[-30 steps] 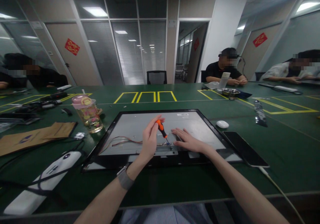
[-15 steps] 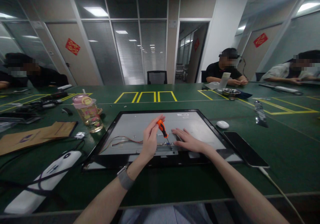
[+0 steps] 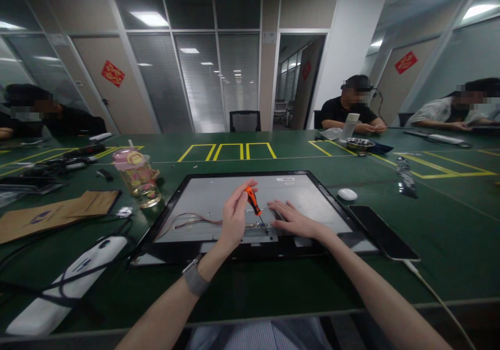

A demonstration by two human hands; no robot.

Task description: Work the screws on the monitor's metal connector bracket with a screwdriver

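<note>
An orange-and-black screwdriver [image 3: 253,201] leans in my left hand [image 3: 234,212], its handle against the fingers. The shaft slants down to a small blue part [image 3: 263,225] near the front edge of a display panel [image 3: 219,188]. My right hand [image 3: 292,219] lies flat on the panel's grey metal back, fingers stretched out, just right of the screwdriver tip. Its thumb side is close to the blue part; whether it touches it I cannot tell. Thin coloured wires [image 3: 191,214] run along the panel to the left of my left hand.
Left of the panel stand a pink-lidded cup [image 3: 136,178], a paper bag [image 3: 58,212] and a white power strip [image 3: 74,282] with black cables. To the right lie a white earbud case [image 3: 347,194] and a phone [image 3: 383,233] on a cable. Several people sit around the green table.
</note>
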